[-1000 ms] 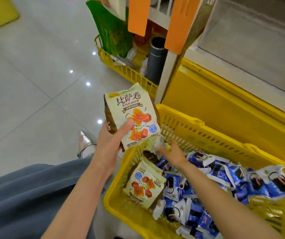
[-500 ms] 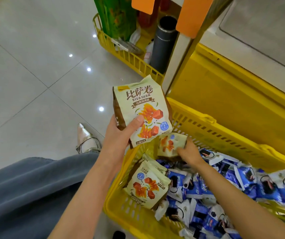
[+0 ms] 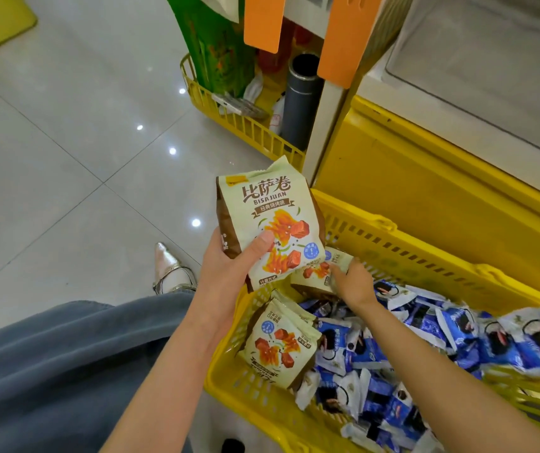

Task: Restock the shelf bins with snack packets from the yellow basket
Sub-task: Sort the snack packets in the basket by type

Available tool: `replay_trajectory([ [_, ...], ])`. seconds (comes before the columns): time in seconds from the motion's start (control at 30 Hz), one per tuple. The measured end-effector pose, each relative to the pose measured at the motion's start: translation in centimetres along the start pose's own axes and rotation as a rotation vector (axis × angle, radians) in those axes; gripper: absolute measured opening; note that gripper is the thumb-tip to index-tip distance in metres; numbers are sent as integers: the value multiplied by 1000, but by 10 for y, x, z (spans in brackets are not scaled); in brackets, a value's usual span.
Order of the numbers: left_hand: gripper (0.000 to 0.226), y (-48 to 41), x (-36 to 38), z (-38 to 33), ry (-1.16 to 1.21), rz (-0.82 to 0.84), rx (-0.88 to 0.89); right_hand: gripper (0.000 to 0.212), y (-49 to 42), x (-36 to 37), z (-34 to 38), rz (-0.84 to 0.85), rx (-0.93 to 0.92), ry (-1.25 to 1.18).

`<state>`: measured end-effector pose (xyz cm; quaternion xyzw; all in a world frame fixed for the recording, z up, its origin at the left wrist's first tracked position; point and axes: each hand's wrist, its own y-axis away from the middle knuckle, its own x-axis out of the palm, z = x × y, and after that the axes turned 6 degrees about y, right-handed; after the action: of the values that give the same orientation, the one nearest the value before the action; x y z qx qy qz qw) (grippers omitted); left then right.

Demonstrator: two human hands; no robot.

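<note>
Across the lower right of the frame sits the yellow basket (image 3: 425, 256), strewn with blue packets (image 3: 425, 338). At centre, a cream packet (image 3: 271, 210) stands upright above the basket's left rim, gripped by the left hand (image 3: 229, 273), thumb across its front. A third packet (image 3: 278, 344) leans at the basket's left end. Just right of centre, the right hand (image 3: 353, 282) pinches a second packet (image 3: 314, 276) over the basket, partly behind the first.

Yellow basket (image 3: 425, 253) open on top; blue pkts (image 3: 458, 331) fill its right, 1 cream pack (image 3: 281, 344) blocks near-left corner.
</note>
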<state>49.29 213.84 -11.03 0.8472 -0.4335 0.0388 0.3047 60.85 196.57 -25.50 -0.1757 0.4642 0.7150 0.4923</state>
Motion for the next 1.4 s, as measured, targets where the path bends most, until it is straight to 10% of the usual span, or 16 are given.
replay_trajectory([
  [0.2, 68, 16, 4, -6, 36, -6, 46, 14, 54, -71, 13, -89, -268, -218],
  [0.37, 55, 32, 1, -13, 105, -11, 99, 16, 99, -120, 29, 299, -387, -507],
  [0.63, 63, 48, -11, -17, 122, 23, 124, 21, 132, -57, 46, 656, -534, 70],
  [0.8, 69, 49, -17, -10, 55, 24, 101, 39, 129, -27, 44, 240, -596, 167],
  [1.03, 63, 21, -9, -11, 34, 44, 68, 35, 70, -52, 2, 157, -456, 42],
  [1.4, 66, -45, 6, -7, -60, 23, -8, 62, -42, 17, -38, 486, -463, 624],
])
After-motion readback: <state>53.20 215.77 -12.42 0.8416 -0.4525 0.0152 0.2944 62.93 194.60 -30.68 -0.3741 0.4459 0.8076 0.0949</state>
